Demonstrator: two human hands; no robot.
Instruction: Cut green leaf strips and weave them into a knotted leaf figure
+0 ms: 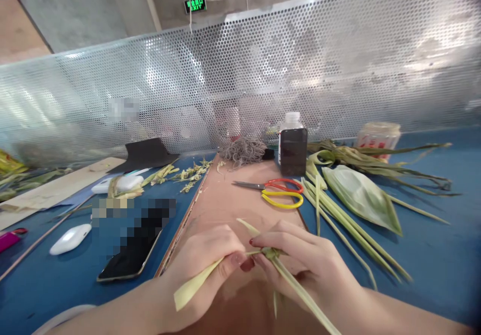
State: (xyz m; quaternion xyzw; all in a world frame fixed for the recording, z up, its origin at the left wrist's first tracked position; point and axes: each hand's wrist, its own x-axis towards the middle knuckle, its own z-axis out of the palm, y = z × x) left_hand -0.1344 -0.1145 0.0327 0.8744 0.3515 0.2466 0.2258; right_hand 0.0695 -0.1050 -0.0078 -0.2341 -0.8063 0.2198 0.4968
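Observation:
My left hand (pixel 210 267) pinches a pale green leaf strip (pixel 197 282), whose broad end sticks out below my thumb. From there the strip runs thin and taut across to my right hand (pixel 300 255). Between the right fingers sits a small folded green knot of leaf (pixel 269 253). A long leaf stalk (pixel 302 295) leads from this knot down toward the lower right. Both hands are close together over a brown board (pixel 210 210). Just beyond them lie scissors (pixel 276 190) with red and yellow handles, blades pointing left.
A dark phone (pixel 131 255) and a white earphone case (pixel 70 239) lie left on the blue table. Behind are grey tangled cord (pixel 242 152) and a dark-filled bottle (pixel 293 149). Long leaves (pixel 361 195) and a jar (pixel 378 139) stand right. A perforated metal screen (pixel 263 69) closes the back.

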